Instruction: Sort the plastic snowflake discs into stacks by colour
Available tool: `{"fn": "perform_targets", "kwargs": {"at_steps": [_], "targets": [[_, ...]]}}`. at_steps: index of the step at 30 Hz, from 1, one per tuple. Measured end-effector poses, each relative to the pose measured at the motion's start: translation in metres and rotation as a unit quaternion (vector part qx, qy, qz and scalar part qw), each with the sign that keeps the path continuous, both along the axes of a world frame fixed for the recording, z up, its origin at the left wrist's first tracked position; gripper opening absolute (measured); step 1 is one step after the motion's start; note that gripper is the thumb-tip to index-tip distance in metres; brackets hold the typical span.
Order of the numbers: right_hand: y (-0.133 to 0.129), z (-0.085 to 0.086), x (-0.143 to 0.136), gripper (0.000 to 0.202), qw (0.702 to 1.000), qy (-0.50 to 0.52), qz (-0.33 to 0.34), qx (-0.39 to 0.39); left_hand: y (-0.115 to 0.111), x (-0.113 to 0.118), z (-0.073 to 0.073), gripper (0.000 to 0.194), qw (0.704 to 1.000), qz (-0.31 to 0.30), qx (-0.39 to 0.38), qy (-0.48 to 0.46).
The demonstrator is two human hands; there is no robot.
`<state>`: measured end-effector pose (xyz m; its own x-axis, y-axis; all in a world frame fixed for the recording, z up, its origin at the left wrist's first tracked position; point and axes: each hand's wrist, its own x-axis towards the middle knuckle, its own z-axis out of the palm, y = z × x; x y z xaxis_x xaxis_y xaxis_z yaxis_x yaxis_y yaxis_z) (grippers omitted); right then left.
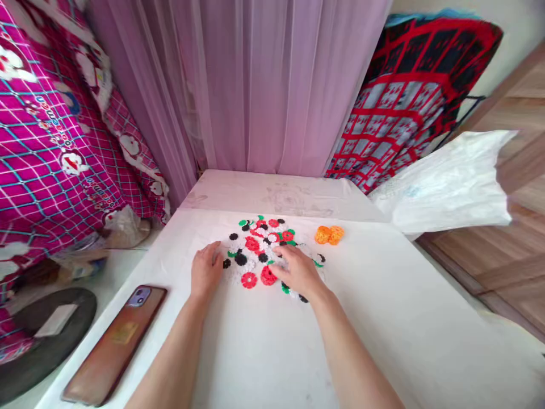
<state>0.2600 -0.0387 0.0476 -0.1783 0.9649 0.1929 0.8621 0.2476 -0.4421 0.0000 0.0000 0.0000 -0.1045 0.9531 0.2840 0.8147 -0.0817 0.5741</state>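
A loose pile of notched plastic discs in red, white, black and green covers the middle of the white table; one red disc lies flat at its near edge. My left hand rests at the pile's left side, fingers loosely curved, thumb apart, and nothing visible in it. From the right, my right hand reaches over the pile with thumb and fingers apart. Its thumb is at a red cluster of joined discs; whether it touches the cluster is unclear. Another red cluster sits farther back among the loose discs.
Orange joined pieces lie right of the pile. A phone lies face down along the left table edge. A white plastic bag hangs over the right rear corner. Purple curtains hang behind the table.
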Motion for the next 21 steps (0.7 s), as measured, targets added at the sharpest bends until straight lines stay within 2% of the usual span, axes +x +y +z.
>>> {"fn": "perform_targets", "kwargs": {"at_steps": [2,4,8,11,17,21], "targets": [[0.026,0.006,0.010,0.024,0.997,-0.033,-0.068,-0.013,0.000,0.000,-0.001,0.043,1.000,0.001,0.009,0.001],[0.048,0.011,0.018,0.024,0.990,-0.073,-0.116,-0.036,0.000,-0.001,-0.002,0.042,1.000,0.001,0.015,0.002],[0.073,0.012,0.022,0.025,0.973,-0.148,-0.149,-0.100,0.001,-0.001,-0.002,0.042,1.000,0.001,0.015,0.005],[0.080,0.009,0.017,0.028,0.967,-0.166,-0.161,-0.108,0.001,-0.001,-0.001,0.042,1.000,0.002,0.014,0.007],[0.077,0.013,0.017,0.029,0.970,-0.137,-0.179,-0.089,0.001,0.000,0.000,0.043,1.000,0.001,0.018,0.003],[0.038,0.019,0.015,0.029,0.986,0.019,-0.156,-0.057,0.000,0.001,0.000,0.042,1.000,0.000,0.022,0.007]]}}
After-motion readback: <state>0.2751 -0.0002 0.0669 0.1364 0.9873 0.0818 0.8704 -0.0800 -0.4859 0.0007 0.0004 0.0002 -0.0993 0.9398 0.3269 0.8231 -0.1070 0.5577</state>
